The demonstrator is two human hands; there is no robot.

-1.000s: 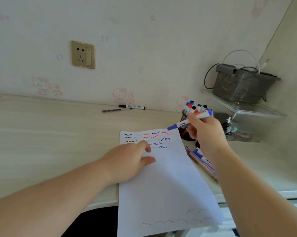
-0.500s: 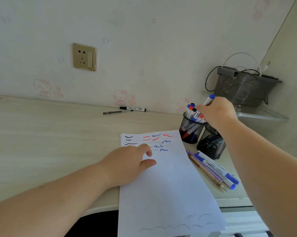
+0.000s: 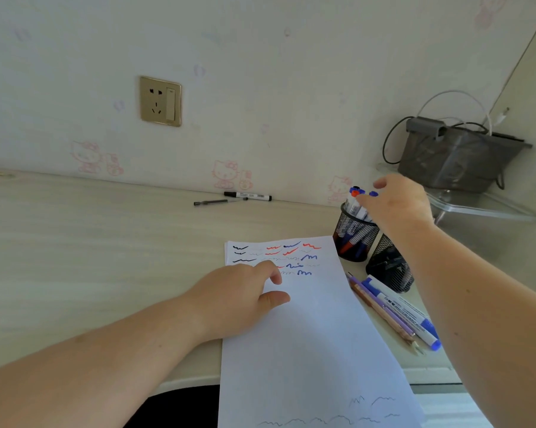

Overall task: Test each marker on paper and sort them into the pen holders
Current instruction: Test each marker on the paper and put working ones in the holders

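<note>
- Several markers (image 3: 354,208) are already stood in the rear mesh holder (image 3: 354,239); front holder (image 3: 390,268) contents unclear.
- Right hand (image 3: 396,205) is held over them, fingers loosely spread (nothing gripped).
- Left hand (image 3: 239,299) is pressed on the paper (image 3: 309,335), fingers relaxed.
- Two blue markers (image 3: 405,313) are left beside it.

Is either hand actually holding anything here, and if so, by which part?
Nothing is gripped. The right hand hovers open over the markers in the pen holder; contact cannot be told. The left hand rests on the paper.
</note>
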